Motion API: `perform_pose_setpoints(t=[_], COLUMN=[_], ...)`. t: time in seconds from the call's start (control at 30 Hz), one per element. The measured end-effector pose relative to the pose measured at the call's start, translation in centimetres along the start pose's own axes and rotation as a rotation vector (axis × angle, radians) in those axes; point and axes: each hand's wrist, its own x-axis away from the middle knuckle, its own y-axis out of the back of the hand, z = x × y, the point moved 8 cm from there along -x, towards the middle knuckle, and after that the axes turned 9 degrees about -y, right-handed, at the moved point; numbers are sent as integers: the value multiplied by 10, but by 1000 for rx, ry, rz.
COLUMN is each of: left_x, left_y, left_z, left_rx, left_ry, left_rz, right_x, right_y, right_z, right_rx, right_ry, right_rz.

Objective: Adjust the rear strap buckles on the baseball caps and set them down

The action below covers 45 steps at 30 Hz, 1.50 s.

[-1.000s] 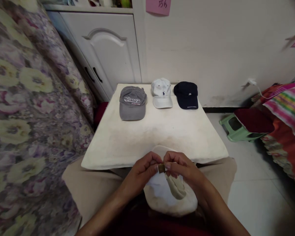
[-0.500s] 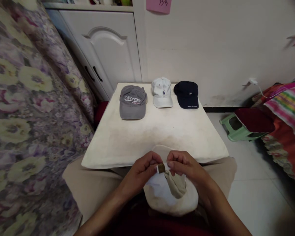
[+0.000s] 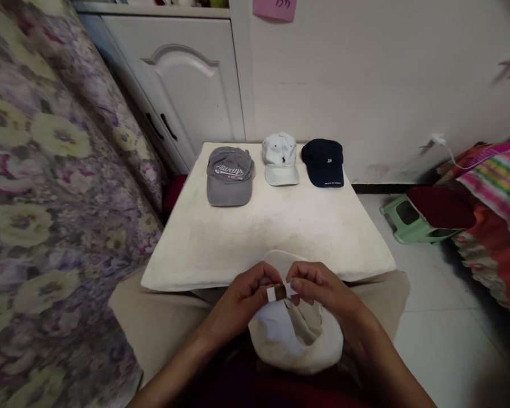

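A: Where is the off-white cap?
B: At the lap, its hollow turned upward and a pale curve reaching toward the table. Whether it rests or hangs there cannot be told.
A: And the left hand?
B: It pinches the white strap on one side, thumb against fingers, while the right hand grips the strap on the other.
A: Which way does the strap run?
B: Crosswise, left to right, in line with both grips. The brownish buckle sits in the gap between them; which hand is closer is too fine to tell. The cap's hollow lies on the body side of the strap, toward the right.
A: Farther out?
B: Along the table's far end, a gray cap, a pale cap and a navy cap line up before a white cabinet and wall.
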Motion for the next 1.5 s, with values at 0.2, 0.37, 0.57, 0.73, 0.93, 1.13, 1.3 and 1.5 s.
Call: perform_pose_setpoints(t=[0.2, 0.37, 0.57, 0.73, 0.93, 1.13, 1.3, 1.5], left_x=[-1, -1, 0, -1, 0, 0, -1, -1], left_y=[-3, -3, 0, -4, -3, -2, -3, -3], left_z=[-3, -2, -4, -3, -5, -4, -5, -7], left_rx=[-3, 3, -7, -7, -15, -18, -32, -81], left_ry=[-3, 10, -8, 26, 14, 4, 22, 27], left_rz=[8, 10, -1, 16, 8, 3, 16, 12], right_x=[0, 0, 2, 2, 3, 4, 3, 3], right_y=[0, -4, 2, -3, -5, 1, -3, -5], right_z=[-2, 2, -4, 0, -1, -8, -1, 1], right_rx=[-9, 20, 20, 7, 21, 22, 12, -15], right_ry=[-15, -7, -10, -19, -19, -42, -25, -38], right_rz=[-1, -4, 35, 14, 62, 59, 47, 28])
